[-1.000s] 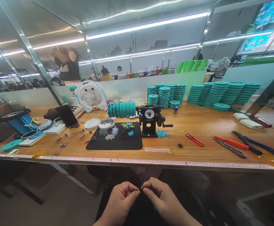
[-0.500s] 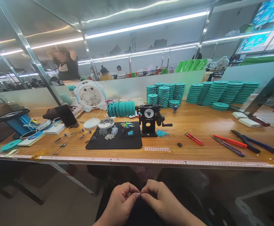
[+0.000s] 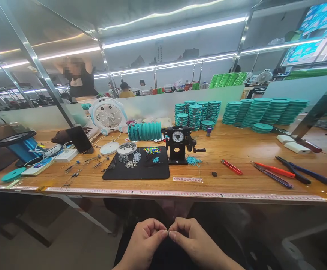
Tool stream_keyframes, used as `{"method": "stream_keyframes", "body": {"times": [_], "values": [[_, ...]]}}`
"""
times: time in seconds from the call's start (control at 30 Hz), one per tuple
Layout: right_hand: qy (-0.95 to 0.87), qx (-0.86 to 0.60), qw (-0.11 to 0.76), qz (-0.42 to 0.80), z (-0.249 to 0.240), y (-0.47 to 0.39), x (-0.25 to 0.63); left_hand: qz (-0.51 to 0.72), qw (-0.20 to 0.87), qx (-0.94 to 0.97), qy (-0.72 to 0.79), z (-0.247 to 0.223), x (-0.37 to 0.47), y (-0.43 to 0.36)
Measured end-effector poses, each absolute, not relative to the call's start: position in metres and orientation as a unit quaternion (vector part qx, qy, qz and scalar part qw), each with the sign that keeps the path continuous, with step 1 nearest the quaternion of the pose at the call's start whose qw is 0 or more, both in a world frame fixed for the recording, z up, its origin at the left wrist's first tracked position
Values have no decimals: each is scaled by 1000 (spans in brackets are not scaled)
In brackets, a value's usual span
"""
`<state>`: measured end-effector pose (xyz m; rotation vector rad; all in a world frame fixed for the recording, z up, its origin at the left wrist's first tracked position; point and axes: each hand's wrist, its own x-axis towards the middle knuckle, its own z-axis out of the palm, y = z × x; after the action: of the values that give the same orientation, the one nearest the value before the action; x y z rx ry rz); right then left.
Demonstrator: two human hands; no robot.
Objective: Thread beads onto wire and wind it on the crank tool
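Below the table's front edge, my left hand and my right hand meet fingertip to fingertip over my lap. Each one pinches thumb against forefinger. Whatever lies between the fingertips is too small to make out. On the table ahead is a black mat bearing small piles of beads and metal bits, with a white round dish at its back edge. A black hand-cranked winder with a dial stands at the mat's right, several teal spools on its shaft.
Stacks of teal spools line the back right. A red lighter, an orange-handled tool and pliers lie at the right. Left are a white fan, a phone and a blue line reel. A person stands behind the partition.
My hands stay pinched together in nearly the same place, the thumbs shifting very slightly. The person in the background has moved their arms a little.
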<state>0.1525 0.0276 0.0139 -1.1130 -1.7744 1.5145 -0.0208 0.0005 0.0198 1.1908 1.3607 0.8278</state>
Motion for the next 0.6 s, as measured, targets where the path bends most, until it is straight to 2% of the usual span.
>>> {"method": "stream_keyframes", "body": {"times": [0.17,0.33,0.43,0.6], "values": [[-661,-425,283,550,9,27,149,347,522,520,581,13,-21,2],[-729,-398,315,460,6,23,147,348,641,392,562,-2,-23,7],[-712,-396,313,488,8,24,150,358,656,370,552,0,-22,7],[-672,-415,292,539,13,25,152,374,611,413,562,13,-19,6]]}}
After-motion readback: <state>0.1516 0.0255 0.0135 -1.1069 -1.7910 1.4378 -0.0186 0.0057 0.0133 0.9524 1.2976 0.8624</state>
